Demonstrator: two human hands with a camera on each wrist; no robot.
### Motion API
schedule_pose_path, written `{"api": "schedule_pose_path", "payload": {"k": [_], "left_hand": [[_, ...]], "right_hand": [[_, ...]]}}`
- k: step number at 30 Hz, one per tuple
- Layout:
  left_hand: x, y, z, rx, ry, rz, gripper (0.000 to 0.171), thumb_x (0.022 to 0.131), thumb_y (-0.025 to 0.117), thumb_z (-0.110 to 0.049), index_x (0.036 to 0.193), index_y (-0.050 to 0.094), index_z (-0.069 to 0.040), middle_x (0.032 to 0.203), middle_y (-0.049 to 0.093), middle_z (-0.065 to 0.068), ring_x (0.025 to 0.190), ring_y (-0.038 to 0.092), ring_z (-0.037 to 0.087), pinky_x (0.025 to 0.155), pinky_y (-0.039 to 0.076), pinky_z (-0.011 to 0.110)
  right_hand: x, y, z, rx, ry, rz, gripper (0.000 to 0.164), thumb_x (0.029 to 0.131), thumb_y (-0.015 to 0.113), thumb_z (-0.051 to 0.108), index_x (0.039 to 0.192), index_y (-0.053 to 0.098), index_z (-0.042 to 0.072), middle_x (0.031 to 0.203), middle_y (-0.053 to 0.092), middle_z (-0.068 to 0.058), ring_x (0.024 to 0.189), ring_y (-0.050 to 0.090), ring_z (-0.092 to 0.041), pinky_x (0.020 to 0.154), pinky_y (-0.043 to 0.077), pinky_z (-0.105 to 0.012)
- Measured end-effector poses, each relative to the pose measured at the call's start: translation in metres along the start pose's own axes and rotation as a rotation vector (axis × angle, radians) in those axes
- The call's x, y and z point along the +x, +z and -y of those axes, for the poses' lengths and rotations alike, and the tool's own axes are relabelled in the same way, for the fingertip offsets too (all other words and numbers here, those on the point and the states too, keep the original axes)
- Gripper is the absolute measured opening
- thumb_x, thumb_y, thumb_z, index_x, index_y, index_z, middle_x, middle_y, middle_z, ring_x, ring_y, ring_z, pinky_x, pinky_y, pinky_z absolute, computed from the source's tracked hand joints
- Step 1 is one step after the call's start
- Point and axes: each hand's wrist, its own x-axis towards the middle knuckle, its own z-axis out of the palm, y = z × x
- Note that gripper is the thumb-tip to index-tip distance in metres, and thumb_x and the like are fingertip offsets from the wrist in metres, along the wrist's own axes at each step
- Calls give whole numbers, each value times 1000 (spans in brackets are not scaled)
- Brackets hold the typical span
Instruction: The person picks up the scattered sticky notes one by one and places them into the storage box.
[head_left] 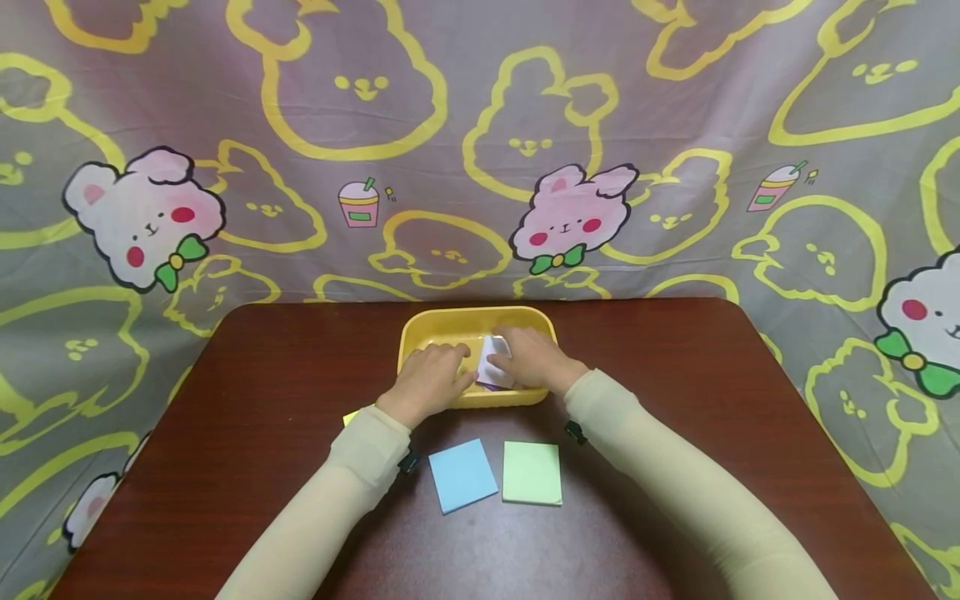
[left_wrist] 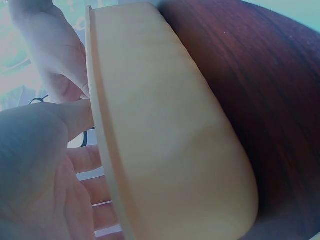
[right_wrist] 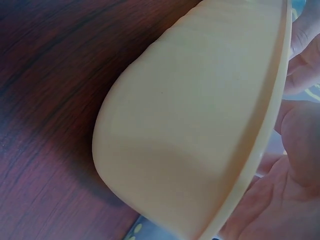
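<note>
A yellow plastic tub (head_left: pixel 480 313) stands on the table, and both hands reach over its near rim. Inside it is a flat white piece of paper (head_left: pixel 487 367), tilted up, with a bit of purple showing at its lower edge. My right hand (head_left: pixel 534 358) pinches the paper by its right side between thumb and fingers. Left of the paper, my left hand (head_left: pixel 429 379) hangs over the tub with relaxed fingers and holds nothing. In the left wrist view the tub's outer wall (left_wrist: pixel 160 125) hides the left fingertips; in the right wrist view the wall (right_wrist: pixel 185 115) covers the paper.
On the dark wooden table (head_left: pixel 300 350), a blue sticky-note pad (head_left: pixel 462 475) and a light green one (head_left: pixel 532 472) lie in front of the tub. A yellow pad (head_left: pixel 362 413) shows partly behind the left wrist. A patterned cloth (head_left: pixel 450 125) hangs behind the table.
</note>
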Motion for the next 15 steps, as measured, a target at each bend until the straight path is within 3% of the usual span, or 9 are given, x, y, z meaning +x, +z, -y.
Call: {"api": "schedule_pose_path", "payload": {"k": [15], "left_hand": [[-1,-3,1,-18,-2,-16,44,90,57,-38,122,61,-9,111,67,9,99,61,29,81,48,46]], "right_hand": [[-5,-4,5,17,-15,-61,45,91,56,36,120,60,2,114,65,-10,104,60,-22,91,46,-39]]}}
